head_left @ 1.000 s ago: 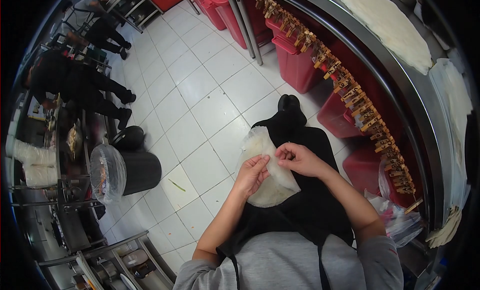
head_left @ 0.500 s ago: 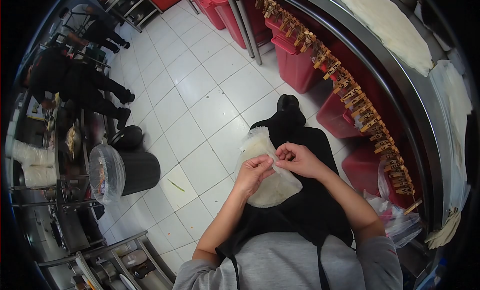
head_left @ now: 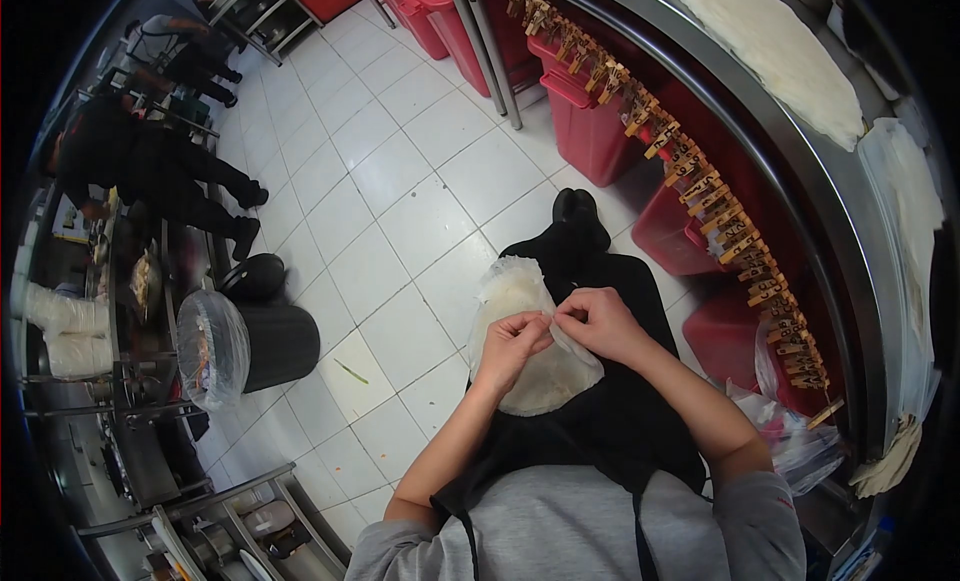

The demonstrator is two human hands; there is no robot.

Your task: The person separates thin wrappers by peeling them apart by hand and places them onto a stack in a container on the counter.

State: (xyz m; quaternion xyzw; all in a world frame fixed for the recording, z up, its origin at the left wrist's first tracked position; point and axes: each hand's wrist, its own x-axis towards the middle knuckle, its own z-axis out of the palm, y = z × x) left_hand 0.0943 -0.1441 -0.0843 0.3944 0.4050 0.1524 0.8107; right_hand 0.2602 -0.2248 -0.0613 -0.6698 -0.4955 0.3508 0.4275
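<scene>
A pale, limp, translucent bag or wrapper (head_left: pixel 548 389) hangs in front of my dark apron, at about lap height. Something round, flat and cream-coloured seems to be inside, though I cannot make out what. My left hand (head_left: pixel 514 347) pinches the bag near its middle, thumb against fingertips. Right beside it, my right hand (head_left: pixel 602 324) pinches the bag's right edge, its fingertips almost touching the left ones. Exactly what lies between the fingertips is too small to see.
Wooden clothespins (head_left: pixel 710 206) line a rail at right, above red bins (head_left: pixel 590 121). White sheets of dough or cloth (head_left: pixel 780 56) lie on the metal counter. At left stands a black bin (head_left: pixel 280 343) with a clear liner. Two people (head_left: pixel 130 161) work at the left counters.
My right hand's fingers have curled in and closed toward the left ones. The bag's upper part has spread wider and flatter. Both hands remain in nearly the same place.
</scene>
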